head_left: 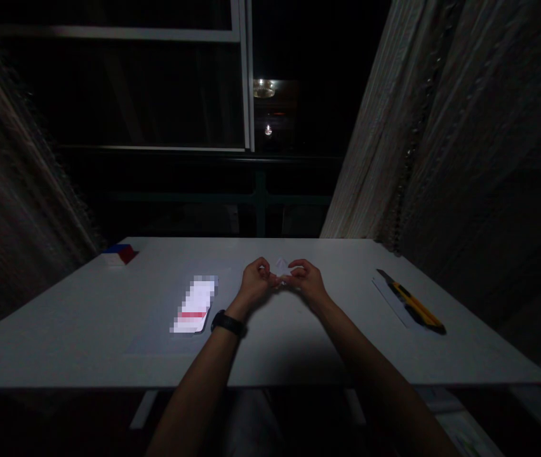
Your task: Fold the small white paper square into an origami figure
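Both my hands meet over the middle of a white table. My left hand, with a black watch on the wrist, is curled and pinches one side of a small white folded paper. My right hand is curled too and pinches the paper's other side. The paper sticks up a little between the fingertips, just above the tabletop. The room is dark and fine detail of the paper is hard to see.
A lit phone lies left of my left arm. A coloured cube sits at the far left corner. A yellow utility knife lies on a white strip at the right. Curtains hang on both sides of a dark window.
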`<state>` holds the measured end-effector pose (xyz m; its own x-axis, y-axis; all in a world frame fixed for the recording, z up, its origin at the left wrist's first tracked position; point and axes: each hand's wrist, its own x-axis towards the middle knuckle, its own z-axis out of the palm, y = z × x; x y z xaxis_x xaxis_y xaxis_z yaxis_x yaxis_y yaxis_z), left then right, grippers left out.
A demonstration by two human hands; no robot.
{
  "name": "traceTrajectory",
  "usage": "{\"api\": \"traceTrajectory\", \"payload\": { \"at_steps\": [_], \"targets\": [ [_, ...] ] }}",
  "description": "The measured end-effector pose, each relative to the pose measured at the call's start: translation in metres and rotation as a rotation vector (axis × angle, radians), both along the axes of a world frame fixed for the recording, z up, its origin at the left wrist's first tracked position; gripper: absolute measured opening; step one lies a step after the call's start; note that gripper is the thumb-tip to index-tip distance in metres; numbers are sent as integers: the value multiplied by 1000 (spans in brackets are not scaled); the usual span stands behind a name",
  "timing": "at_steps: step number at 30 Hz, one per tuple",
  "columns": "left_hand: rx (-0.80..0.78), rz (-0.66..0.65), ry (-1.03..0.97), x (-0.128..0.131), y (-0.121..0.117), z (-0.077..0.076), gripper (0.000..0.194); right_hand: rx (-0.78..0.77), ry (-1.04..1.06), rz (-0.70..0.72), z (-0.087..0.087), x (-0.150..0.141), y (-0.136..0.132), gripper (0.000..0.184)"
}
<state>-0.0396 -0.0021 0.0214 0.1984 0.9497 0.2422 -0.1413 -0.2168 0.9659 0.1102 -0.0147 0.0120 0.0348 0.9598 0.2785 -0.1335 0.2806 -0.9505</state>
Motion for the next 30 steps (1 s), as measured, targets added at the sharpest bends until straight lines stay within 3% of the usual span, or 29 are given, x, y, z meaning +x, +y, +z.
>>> {"api": "traceTrajectory", "payload": {
  "at_steps": [4,7,10,14,20,26,30],
  "targets": [
    [-6,-11,53,-2,-5,5,38,-52,45,-57,-2,0,2,47],
    [-120,-91,28,-6,-10,14,48,-76,59,-82,-2,0,3,48],
    [-178,-36,-47,-8,-11,19,46,-79,74,-87,-1,-2,2,49],
    [-174,17,-23,-3,-8,13,51,-45,17,-66,-3,-4,0,47],
    [-225,232,-25,5,-8,7,44,-36,-53,-13,-4,-7,-3,47],
    [-256,216,-91,4,-8,10,43,-15,-76,124,-5,-10,-6,52],
    [-272,186,-88,5,-6,6,46,-26,-23,123,-9,-11,-4,52]
  ]
}}
